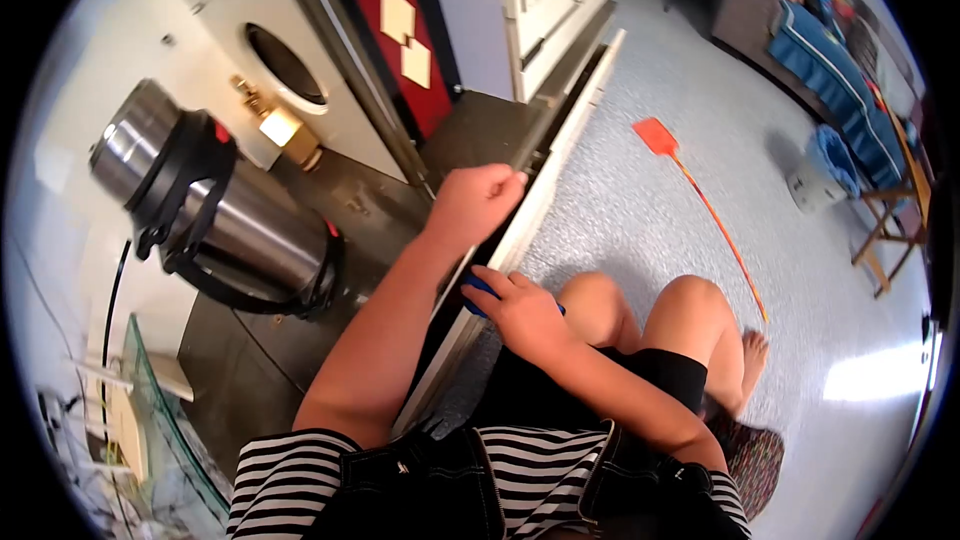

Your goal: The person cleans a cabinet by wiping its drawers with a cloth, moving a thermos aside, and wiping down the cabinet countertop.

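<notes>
A blue object (pixel 478 288), mostly hidden, sits at the white front edge of the table (pixel 300 340), pinched under the curled fingers of the right hand (pixel 522 310). The left hand (pixel 478 198) is fisted on that edge just above, whether gripping anything I cannot tell. A steel thermos jug (pixel 215 205) lies tilted on the dark tabletop; a red fly swatter (pixel 700 195) lies on the floor.

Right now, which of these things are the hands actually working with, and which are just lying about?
In hand:
- left hand, fist on the dark countertop's white front edge
- right hand, fingers on a small blue object, partly hidden

Lying about:
- steel vacuum flask with black handle
- orange fly swatter on the speckled floor
- blue-topped bin
</notes>
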The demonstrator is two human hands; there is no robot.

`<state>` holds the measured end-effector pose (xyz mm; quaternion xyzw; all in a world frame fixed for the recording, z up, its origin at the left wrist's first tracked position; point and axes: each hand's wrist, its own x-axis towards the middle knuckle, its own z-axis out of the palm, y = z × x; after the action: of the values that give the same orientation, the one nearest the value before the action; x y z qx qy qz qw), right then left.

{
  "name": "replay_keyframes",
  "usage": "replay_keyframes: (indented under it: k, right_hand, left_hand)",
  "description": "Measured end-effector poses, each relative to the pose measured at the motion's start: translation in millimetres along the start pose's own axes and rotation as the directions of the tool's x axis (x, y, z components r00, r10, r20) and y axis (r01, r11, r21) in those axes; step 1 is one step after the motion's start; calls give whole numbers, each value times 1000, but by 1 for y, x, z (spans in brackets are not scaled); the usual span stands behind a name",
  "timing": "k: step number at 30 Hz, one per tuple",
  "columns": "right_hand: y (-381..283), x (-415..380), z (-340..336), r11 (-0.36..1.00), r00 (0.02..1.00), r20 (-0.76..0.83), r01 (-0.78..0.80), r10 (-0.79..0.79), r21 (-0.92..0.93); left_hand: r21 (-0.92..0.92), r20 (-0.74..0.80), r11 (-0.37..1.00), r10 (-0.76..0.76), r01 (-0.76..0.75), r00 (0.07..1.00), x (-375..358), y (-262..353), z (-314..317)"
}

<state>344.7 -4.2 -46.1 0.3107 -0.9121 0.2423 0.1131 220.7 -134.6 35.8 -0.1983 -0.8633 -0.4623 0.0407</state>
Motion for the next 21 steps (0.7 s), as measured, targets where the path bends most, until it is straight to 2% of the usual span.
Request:
replay_keyframes:
  k: [3, 4, 6, 8, 9, 10, 12, 15, 18, 19, 21]
  right_hand:
    - [4, 4, -8, 1000, 999, 35, 18, -18, -1]
    - [3, 2, -9, 1000, 997, 71, -5, 7, -19]
    - [9, 2, -3, 1000, 997, 80, 5, -4, -9]
    - [11, 4, -3, 997, 996, -76, 53, -49, 51]
    - [12, 5, -4, 997, 997, -66, 53, -49, 62]
    - [14, 5, -7, 997, 999, -35, 40, -37, 71]
    - [23, 13, -14, 997, 1000, -6, 16, -16, 72]
    - [47, 27, -22, 999, 999, -44, -11, 10, -30]
    - [78, 44, -20, 990, 995, -86, -53, 42, -130]
    - [81, 46, -21, 979, 993, -93, -85, 68, -187]
    - [64, 40, -16, 972, 986, -117, -138, 118, -191]
  left_hand:
    - [349, -27, 936, 51, -39, 998, -33, 30, -8]
    - [352, -35, 936, 26, -12, 999, -52, 26, -11]
    - [518, -83, 852, 133, -72, 988, -80, 14, -20]
    - [493, -91, 869, 86, -30, 992, -82, 6, -37]
    - [470, -105, 882, 47, 8, 993, -78, 6, -42]
    - [498, -87, 866, 97, -41, 991, -64, 7, -47]
    - [405, -58, 914, 22, 4, 998, -63, 3, -45]
    - [401, -38, 916, 32, -14, 999, -63, 4, -39]
    - [363, -23, 931, -32, 38, 999, -63, 7, -40]
    - [371, -15, 928, -5, 10, 1000, -60, 5, -39]
    - [427, -90, 904, 63, -18, 994, -63, -2, -39]
